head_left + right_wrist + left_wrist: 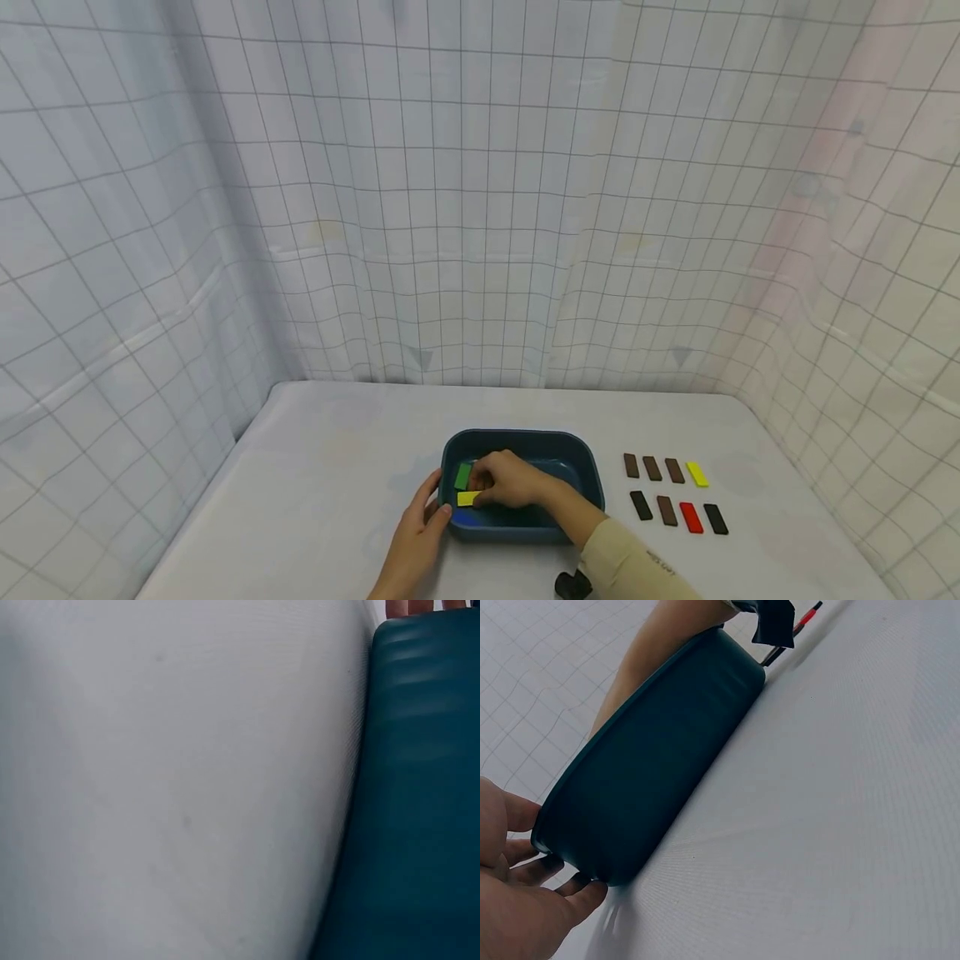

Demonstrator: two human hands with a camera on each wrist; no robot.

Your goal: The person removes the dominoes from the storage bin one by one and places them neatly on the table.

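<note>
My right hand (pixel 508 481) pinches the yellow block (pixel 466 499), its long axis extending leftward, while my left hand (pixel 415 533) grips the tray (pixel 510 536).

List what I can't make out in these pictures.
Head view: right end of the yellow piece in the tray, covered by the right hand.
Head view: part of the tray's floor, behind that hand and forearm.
Head view: sleeve lettering, too small.
Left wrist view: the tray's inside, hidden by its outer wall.
Right wrist view: fingers at the top, cut off by the edge.
</note>
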